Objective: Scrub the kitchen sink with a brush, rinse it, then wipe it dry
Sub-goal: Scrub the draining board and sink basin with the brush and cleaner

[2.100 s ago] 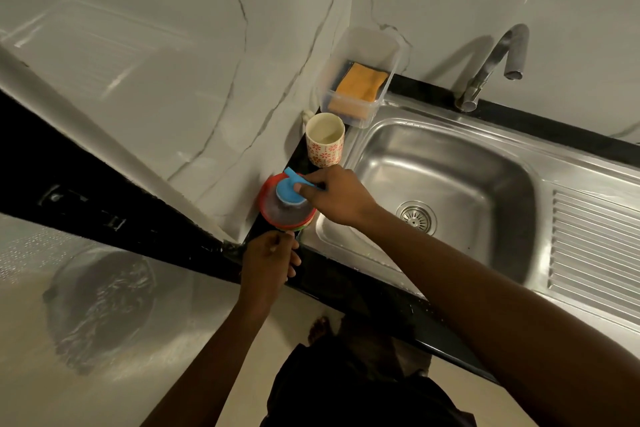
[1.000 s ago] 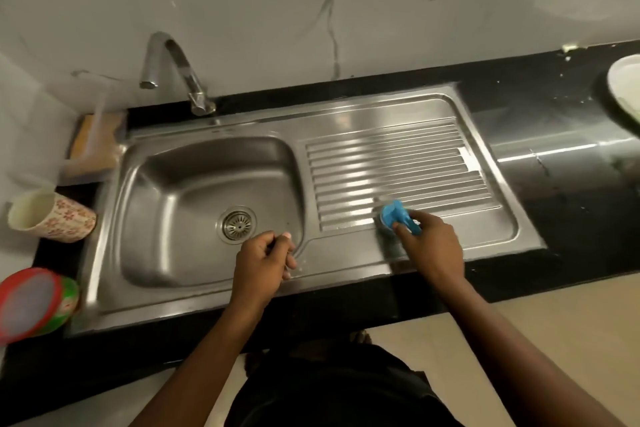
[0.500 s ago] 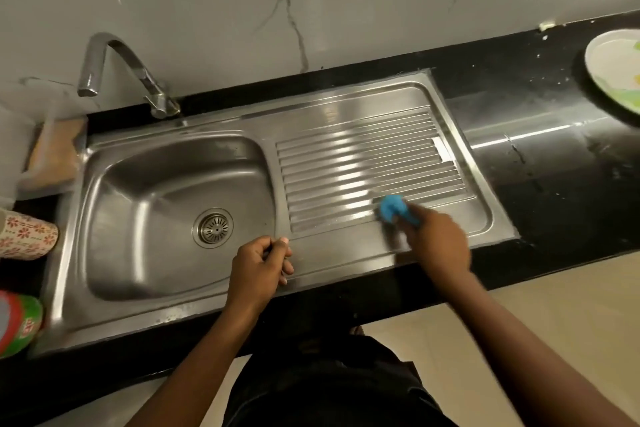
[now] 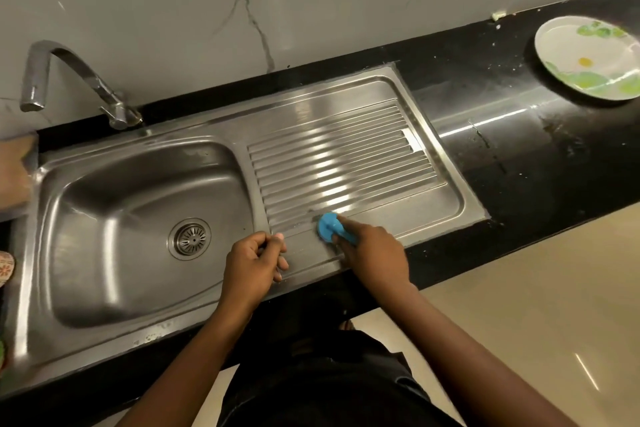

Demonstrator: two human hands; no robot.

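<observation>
A steel sink [image 4: 104, 333] with a round drain [image 4: 189, 238] fills the left half, and its ribbed drainboard [image 4: 346, 163] lies to the right. My right hand [image 4: 375, 258] grips a small blue brush [image 4: 328, 225] and presses it on the near left part of the drainboard. My left hand [image 4: 254, 265] rests on the sink's front rim beside the basin, fingers curled, holding nothing that I can see. The curved tap [image 4: 69, 80] stands at the back left with no water running.
A white plate with green print [image 4: 588, 62] lies on the black counter [image 4: 519, 156] at the far right. An orange sponge in a clear holder [image 4: 15, 173] and a patterned cup [image 4: 5, 267] show at the left edge. Beige floor lies below right.
I took the blue brush from the red tub at the left and brought it to the drainboard. In the last second the brush slid left along the near ribs. My left hand stayed on the rim.
</observation>
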